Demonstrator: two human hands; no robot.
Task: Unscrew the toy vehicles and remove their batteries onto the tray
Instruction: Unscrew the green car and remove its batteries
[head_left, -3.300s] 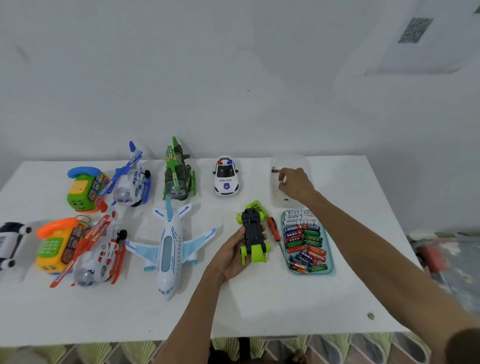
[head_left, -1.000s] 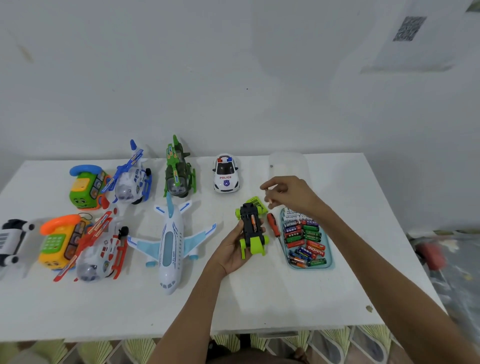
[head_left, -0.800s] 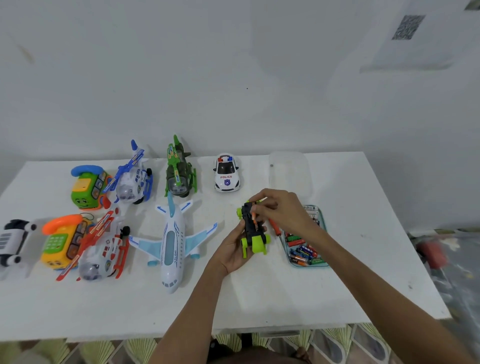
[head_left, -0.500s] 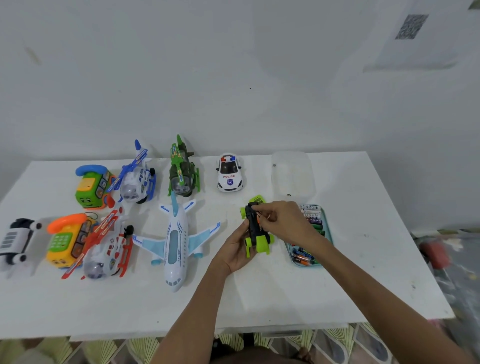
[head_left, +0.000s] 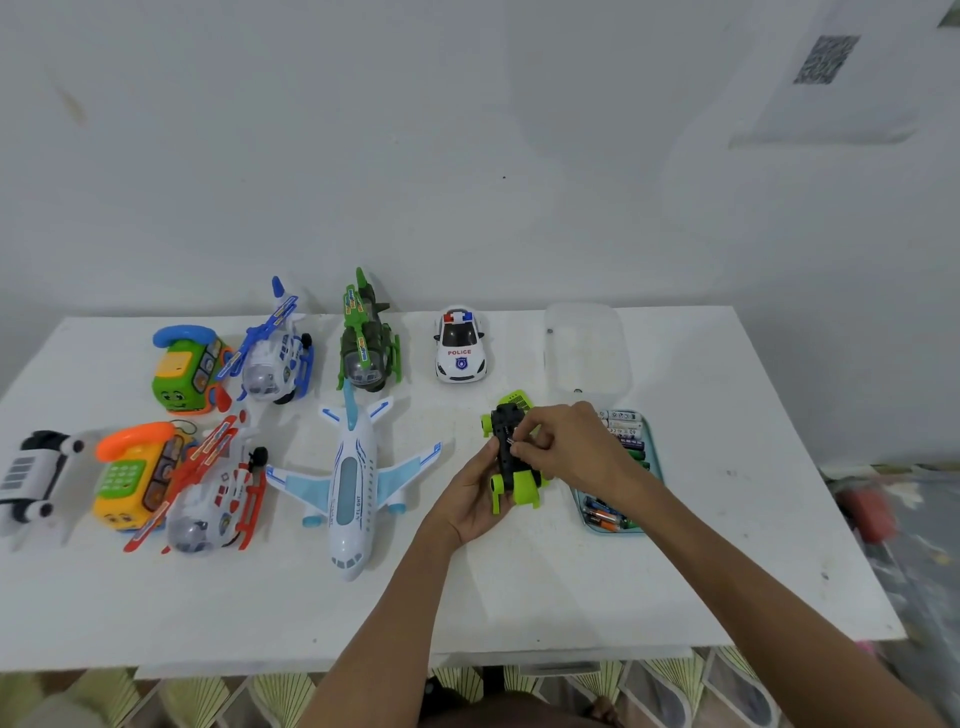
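Observation:
My left hand (head_left: 470, 493) grips a green and black toy car (head_left: 511, 467), held upside down just above the table with its black underside facing me. My right hand (head_left: 566, 447) reaches over it and its fingertips pinch a small battery (head_left: 511, 441) at the open underside. Behind the car lies a green ribbed piece (head_left: 515, 401). The teal tray (head_left: 653, 452) with several batteries (head_left: 605, 514) sits just right of the car, partly hidden by my right wrist.
A clear plastic box (head_left: 584, 348) stands behind the tray. A police car (head_left: 460, 345), a green helicopter (head_left: 369, 343), a blue helicopter (head_left: 275, 358), a white airplane (head_left: 353, 478), a red helicopter (head_left: 208, 488) and two toy phones (head_left: 184, 371) fill the table's left half.
My right hand has come back from the clear box to the car's underside and now pinches there. My left hand has kept hold of the car.

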